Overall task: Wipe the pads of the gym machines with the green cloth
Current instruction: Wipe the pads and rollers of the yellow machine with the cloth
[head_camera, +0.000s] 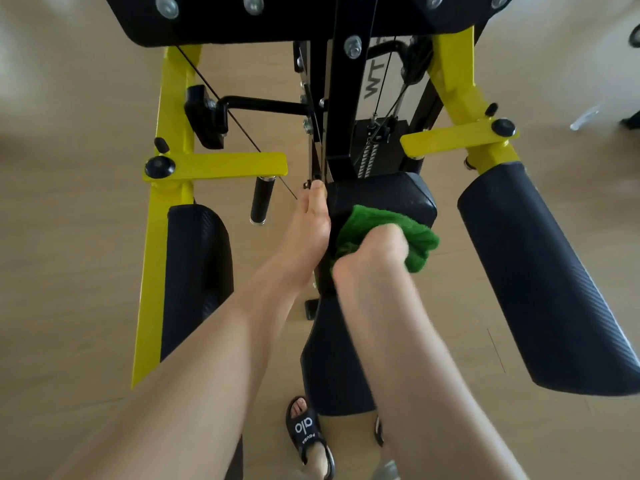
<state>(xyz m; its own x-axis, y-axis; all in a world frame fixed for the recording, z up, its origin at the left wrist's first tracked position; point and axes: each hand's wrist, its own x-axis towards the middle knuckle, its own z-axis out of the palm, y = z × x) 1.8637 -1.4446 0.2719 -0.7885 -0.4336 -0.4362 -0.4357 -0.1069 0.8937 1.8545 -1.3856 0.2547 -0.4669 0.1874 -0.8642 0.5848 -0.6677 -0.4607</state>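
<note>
Below us, nearest of all, a foot in a black slide sandal (pixel 309 436) stands on the pale wood floor (pixel 86 271). Just above it is the black seat pad (pixel 332 368), and our two bare forearms reach forward over it.

Our right hand (pixel 372 251) is closed into a fist, clamped on the green cloth (pixel 398 226), pressing it against the black centre pad (pixel 391 192) of the machine. The cloth bunches out past the knuckles toward the right. Our left hand (pixel 311 223) lies flat along the left edge of that same pad, with fingers together and extended, steadying it; whether it actually grips the edge, we cannot tell.

We judge the cloth to be light, soft and limp, a thick terry weave that folds wherever it is squeezed. It seems best held as a wad in the palm, so a broad face meets the pad. The pad looks firm and smoothly covered, so the cloth should slide easily.

On either side sit two long black arm pads, the left (pixel 197 271) and the right (pixel 547 278), on yellow frame arms (pixel 162 161). Farther on, cables (pixel 239 123) and the weight stack (pixel 377 136) run behind the black centre post (pixel 343 98). At the top edge is a large black pad (pixel 214 26) dotted with bolts.
</note>
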